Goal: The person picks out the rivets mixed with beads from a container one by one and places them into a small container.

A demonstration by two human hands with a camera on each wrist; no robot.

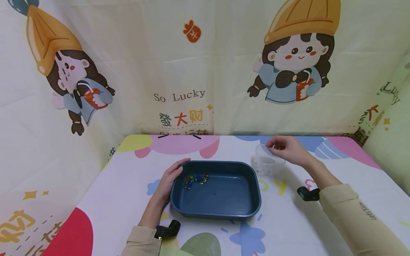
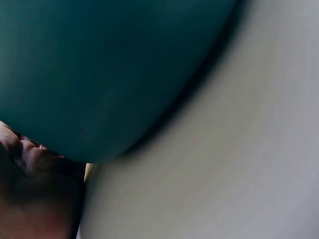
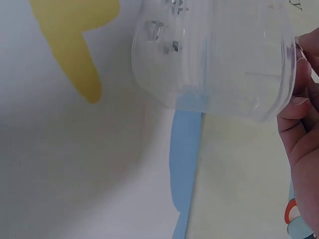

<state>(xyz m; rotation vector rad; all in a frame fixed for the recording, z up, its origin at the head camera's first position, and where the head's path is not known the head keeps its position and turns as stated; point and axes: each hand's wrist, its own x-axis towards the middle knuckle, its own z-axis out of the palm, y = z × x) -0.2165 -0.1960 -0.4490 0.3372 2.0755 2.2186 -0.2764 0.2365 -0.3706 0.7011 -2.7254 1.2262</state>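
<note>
A dark blue rectangular plastic basin [image 1: 221, 215] rests on the table in the middle of the head view. Small glass marbles [image 1: 195, 179] with colored cores lie grouped toward its far left part. My left hand [image 1: 168, 181] grips the basin's left side, thumb at the rim; in the left wrist view the basin's dark wall [image 2: 109, 74] covers most of the fingers. Right of the basin is a clear plastic container [image 1: 265, 166]. My right hand [image 1: 289, 150] pinches at its upper edge, fingertips by the rim of the container [image 3: 234, 74] in the right wrist view.
A white tablecloth [image 1: 128, 199] with colored prints covers the table. Behind it hangs a cream curtain [image 1: 224, 78] with cartoon figures, and more cloth closes off both sides. Black wrist devices [image 1: 309, 194] sit on both forearms.
</note>
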